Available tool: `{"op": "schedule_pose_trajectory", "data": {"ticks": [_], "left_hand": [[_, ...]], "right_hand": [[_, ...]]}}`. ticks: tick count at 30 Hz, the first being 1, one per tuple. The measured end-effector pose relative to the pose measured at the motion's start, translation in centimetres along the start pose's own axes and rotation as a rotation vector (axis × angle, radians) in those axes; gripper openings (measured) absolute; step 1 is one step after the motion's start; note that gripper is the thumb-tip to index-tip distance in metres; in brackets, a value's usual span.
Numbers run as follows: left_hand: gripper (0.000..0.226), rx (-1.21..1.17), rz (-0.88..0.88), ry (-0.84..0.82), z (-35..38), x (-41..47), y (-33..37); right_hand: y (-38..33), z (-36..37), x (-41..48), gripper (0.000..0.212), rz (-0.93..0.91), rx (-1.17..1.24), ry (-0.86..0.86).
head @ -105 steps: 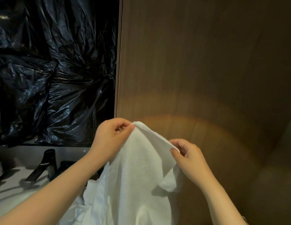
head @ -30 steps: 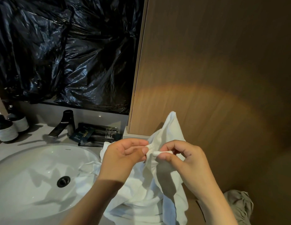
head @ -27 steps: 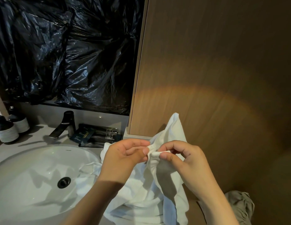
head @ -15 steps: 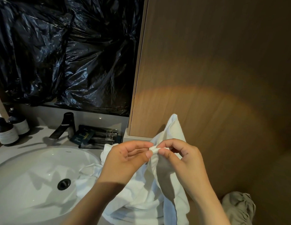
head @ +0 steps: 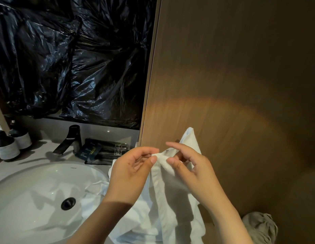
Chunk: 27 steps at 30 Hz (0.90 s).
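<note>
Up close, a white towel (head: pixel 170 199) is held upright just to the right of a white sink (head: pixel 30 199), its lower folds spilling over the sink's right rim and one corner poking up above the hands. The left hand (head: pixel 130 173), on the side nearer the sink, pinches a bunched fold of the top edge between thumb and forefinger, its other fingers loosely curled. The right hand (head: pixel 195 173), on the side away from the sink, presses its thumb onto the same fold against fingers tucked behind the cloth, with the forefinger lifted free. Both grips meet at one spot, probably to gather the hem and find an edge for shaking out or folding, while the hanging weight keeps the cloth straight. Behind the sink stands a dark faucet (head: pixel 68 140), with flat dark sachets (head: pixel 100 150) just to its right. To the sink's far left are two dark bottles (head: pixel 7 147). Above the sink hangs a crumpled black plastic sheet (head: pixel 74 59). Right of the sink rises a brown wood panel (head: pixel 232 76), and a grey cloth (head: pixel 258 228) lies crumpled well to the sink's right.
</note>
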<state>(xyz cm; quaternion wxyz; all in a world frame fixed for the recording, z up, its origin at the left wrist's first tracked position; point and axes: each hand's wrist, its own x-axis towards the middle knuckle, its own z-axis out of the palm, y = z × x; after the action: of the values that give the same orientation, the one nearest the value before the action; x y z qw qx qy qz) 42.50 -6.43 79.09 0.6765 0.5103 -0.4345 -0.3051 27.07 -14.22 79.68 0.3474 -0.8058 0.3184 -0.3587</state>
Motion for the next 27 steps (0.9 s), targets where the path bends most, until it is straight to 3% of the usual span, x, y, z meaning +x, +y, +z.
{"op": "schedule_pose_trajectory", "data": {"ticks": [3,7,14,27], "left_hand": [[0.020,0.053,0.081,-0.033,-0.5,0.7,0.7],[0.023,0.153,0.180,-0.025,-1.1,2.7,2.4],[0.024,0.351,0.352,0.033,-1.9,7.0,6.4],[0.022,0.487,0.428,0.035,-2.2,9.0,6.1]], "right_hand": [[-0.6,-0.1,1.1,0.025,-0.052,-0.018,-0.069],[-1.5,-0.4,2.9,0.009,-0.087,0.024,-0.038],[-2.2,-0.6,4.9,0.012,-0.102,0.100,-0.066],[-0.8,1.3,4.6,0.010,0.021,0.103,-0.089]]}}
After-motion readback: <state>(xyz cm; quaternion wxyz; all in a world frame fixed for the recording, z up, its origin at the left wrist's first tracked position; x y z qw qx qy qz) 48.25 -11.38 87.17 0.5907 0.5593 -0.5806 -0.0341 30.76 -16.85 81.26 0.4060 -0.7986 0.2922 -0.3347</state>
